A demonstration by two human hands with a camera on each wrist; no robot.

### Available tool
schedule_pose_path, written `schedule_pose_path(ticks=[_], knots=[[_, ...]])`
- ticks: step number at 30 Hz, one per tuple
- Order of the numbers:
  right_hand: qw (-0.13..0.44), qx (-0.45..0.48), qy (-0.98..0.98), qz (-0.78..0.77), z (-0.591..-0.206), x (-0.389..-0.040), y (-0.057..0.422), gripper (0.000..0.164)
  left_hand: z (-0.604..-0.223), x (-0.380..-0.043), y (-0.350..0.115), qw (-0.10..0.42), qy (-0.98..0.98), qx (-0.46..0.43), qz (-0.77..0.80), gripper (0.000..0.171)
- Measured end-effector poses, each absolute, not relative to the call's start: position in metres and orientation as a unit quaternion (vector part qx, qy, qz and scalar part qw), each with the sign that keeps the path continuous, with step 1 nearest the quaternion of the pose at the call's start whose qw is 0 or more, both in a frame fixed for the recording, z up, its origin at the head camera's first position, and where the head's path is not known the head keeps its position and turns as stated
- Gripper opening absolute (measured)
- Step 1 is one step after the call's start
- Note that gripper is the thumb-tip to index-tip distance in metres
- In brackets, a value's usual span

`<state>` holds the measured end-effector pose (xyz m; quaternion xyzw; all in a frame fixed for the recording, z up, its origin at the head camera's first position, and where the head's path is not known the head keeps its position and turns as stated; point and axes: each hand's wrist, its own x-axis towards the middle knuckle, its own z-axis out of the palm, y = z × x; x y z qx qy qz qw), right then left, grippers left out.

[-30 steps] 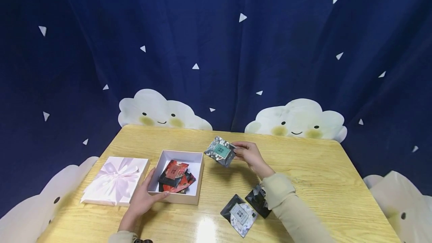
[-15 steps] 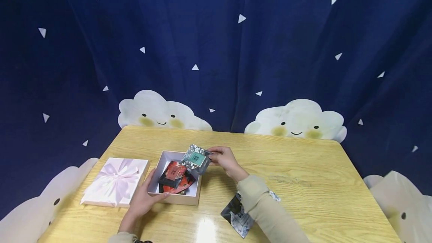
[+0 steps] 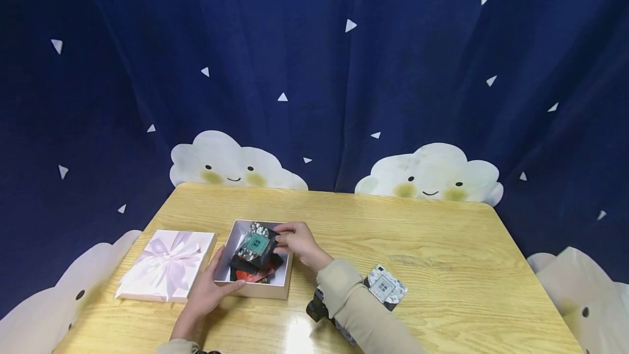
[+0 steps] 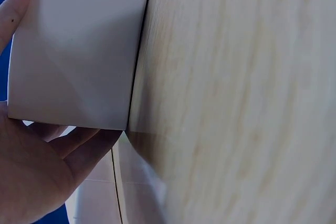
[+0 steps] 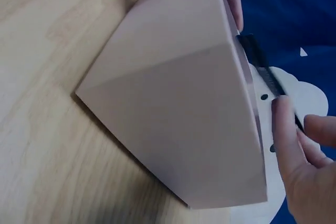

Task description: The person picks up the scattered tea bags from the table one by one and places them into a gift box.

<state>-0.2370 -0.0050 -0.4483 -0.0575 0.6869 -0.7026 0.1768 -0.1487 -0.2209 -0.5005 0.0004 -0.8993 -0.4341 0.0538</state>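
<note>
In the head view my right hand (image 3: 298,242) pinches a dark floral packet with a green label (image 3: 256,243) by its right edge. The packet is over the open gift box (image 3: 263,290), tilted above red and black packets (image 3: 257,276) lying inside. From the right wrist view, the pinched packet (image 5: 270,80) appears edge-on at the box rim. My left hand (image 3: 208,288) holds the box's near left corner, thumb along the near rim and fingers along the left side. The left wrist view shows that hand (image 4: 42,166) around the box's pale outer wall (image 4: 79,51).
Left of the box lies a white lid with a lilac bow (image 3: 167,266). A packet with a grey label (image 3: 385,287) lies on the wooden table (image 3: 457,266) beside the right sleeve. Another packet (image 3: 344,332) is mostly hidden beneath the forearm. A blue curtain (image 3: 314,70) hangs behind.
My right hand has carried the green-labelled packet leftward from above the table to over the gift box, covering the red-labelled packet. The left hand stays on the box.
</note>
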Motion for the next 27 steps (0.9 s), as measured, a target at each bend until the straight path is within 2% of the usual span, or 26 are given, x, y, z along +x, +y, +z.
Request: schedule_pose_path(ticks=[5,9,17,27], knots=[[0.163,-0.048,0.69,-0.703,-0.449,-0.235,-0.009,0.037,-0.5,-0.15,-0.222,0.063,-0.901,-0.003,-0.429,0.098],[0.151,-0.047,0.687,-0.709,-0.447,-0.235,-0.003,0.036,-0.5,-0.151,-0.222,0.067,-0.903,-0.007,-0.423,0.098],[0.171,-0.072,0.643,-0.743,-0.448,-0.235,0.02,0.036,-0.499,-0.15,-0.222,0.065,-0.903,-0.01,-0.425,0.097],[0.185,-0.108,0.677,-0.704,-0.45,-0.228,0.058,0.044,-0.504,-0.149,-0.22,0.053,-0.903,0.003,-0.427,0.098]])
